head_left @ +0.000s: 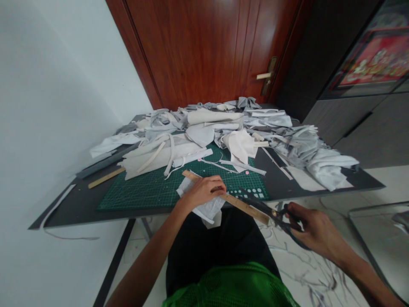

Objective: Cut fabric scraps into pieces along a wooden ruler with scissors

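My left hand (203, 192) is pinching a wooden ruler (246, 207) onto a white fabric scrap (207, 211) at the near edge of the green cutting mat (143, 196). The ruler's long axis is slanting down toward my right hand (315, 230), which is gripping black-handled scissors (275, 214), their blades pointing back beside it.

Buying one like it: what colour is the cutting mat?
The cutting mat is green with a pale grid; head view.

The picture is bright but a bit soft and blurry. The far wooden door (198, 51) shines, and the edges bend.
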A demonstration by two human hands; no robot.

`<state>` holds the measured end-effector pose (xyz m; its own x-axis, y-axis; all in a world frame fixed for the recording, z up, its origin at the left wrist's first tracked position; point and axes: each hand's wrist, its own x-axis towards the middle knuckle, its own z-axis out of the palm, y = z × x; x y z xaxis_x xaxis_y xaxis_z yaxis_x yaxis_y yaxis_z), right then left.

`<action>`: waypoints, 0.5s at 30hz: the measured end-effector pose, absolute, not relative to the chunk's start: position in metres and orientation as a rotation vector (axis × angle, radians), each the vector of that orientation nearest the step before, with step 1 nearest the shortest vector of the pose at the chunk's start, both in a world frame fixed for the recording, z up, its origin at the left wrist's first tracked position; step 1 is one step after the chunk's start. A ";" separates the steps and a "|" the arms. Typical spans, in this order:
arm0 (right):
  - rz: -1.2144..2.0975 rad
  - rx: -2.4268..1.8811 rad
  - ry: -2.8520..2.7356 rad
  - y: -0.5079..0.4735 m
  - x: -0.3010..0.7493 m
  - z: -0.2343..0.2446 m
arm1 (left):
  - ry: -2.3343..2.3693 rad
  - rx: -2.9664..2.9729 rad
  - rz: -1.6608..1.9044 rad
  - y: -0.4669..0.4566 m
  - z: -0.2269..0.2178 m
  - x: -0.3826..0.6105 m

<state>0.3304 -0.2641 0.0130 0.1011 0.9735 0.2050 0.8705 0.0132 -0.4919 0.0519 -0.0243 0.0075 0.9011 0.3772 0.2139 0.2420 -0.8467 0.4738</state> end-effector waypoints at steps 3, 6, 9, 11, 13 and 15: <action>0.350 -1.951 -1.787 -0.268 0.339 0.012 | 0.453 2.655 0.368 -0.024 0.008 0.052; 0.381 -1.995 -1.801 -0.267 0.346 0.011 | 0.462 2.684 0.365 -0.025 0.008 0.051; 0.395 -2.026 -1.854 -0.264 0.350 0.012 | 0.468 2.682 0.424 -0.027 0.005 0.048; 0.417 -2.029 -1.894 -0.263 0.352 0.012 | 0.484 2.662 0.482 -0.032 0.002 0.046; 0.414 -2.029 -1.918 -0.262 0.355 0.011 | 0.535 2.645 0.540 -0.038 -0.001 0.045; 0.394 -2.044 -1.937 -0.261 0.359 0.008 | 0.616 2.643 0.587 -0.048 -0.003 0.044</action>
<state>0.3588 -0.2609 0.0083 0.0549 0.9985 0.0053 0.9169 -0.0483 -0.3962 0.0439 -0.0476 -0.0028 0.8184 0.4839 0.3099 0.3333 -0.8390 0.4301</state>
